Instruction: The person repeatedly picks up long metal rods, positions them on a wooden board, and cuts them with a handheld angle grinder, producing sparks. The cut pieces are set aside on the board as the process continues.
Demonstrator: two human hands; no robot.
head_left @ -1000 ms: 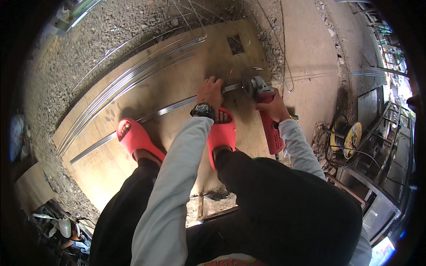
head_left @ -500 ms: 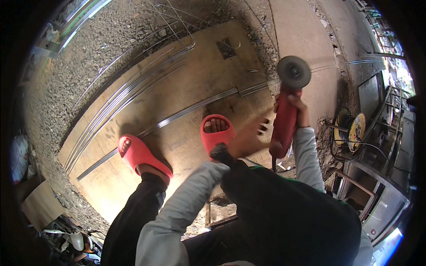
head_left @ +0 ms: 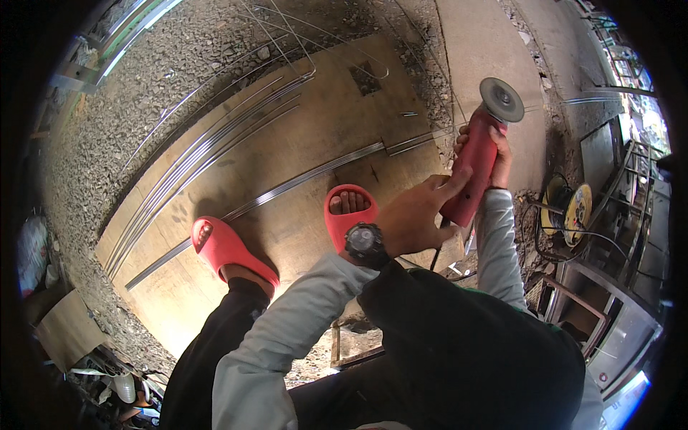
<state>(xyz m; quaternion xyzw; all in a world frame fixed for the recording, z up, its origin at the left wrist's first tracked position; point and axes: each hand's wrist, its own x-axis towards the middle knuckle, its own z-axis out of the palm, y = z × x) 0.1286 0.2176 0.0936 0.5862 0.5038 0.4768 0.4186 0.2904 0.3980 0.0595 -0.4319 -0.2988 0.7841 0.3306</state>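
Note:
A red angle grinder [head_left: 476, 159] is held tilted in front of me, its grey disc [head_left: 502, 99] at the upper end. My right hand [head_left: 501, 156] wraps round the body just below the disc. At the rear end, my left hand [head_left: 414, 218], with a black watch on its wrist, grips the casing between fingers and thumb. A dark cord hangs from that end. Below lies a brown board [head_left: 287, 208] with a bundle of thin metal rods [head_left: 308, 174] across it; more thin rods [head_left: 190, 159] lie farther left.
My feet in red slides [head_left: 231, 251] stand on the board beside the rod bundle. Gravel [head_left: 122, 115] surrounds the board's left side. To the right are a yellow cable reel [head_left: 575, 215] with a black cable and a metal frame [head_left: 609, 308]. Loose bent wires [head_left: 287, 29] lie at the far edge.
The grinder has shifted right and tilted, its disc now farther up and right. My left hand, blurred by motion earlier, has moved right onto the grinder's rear end.

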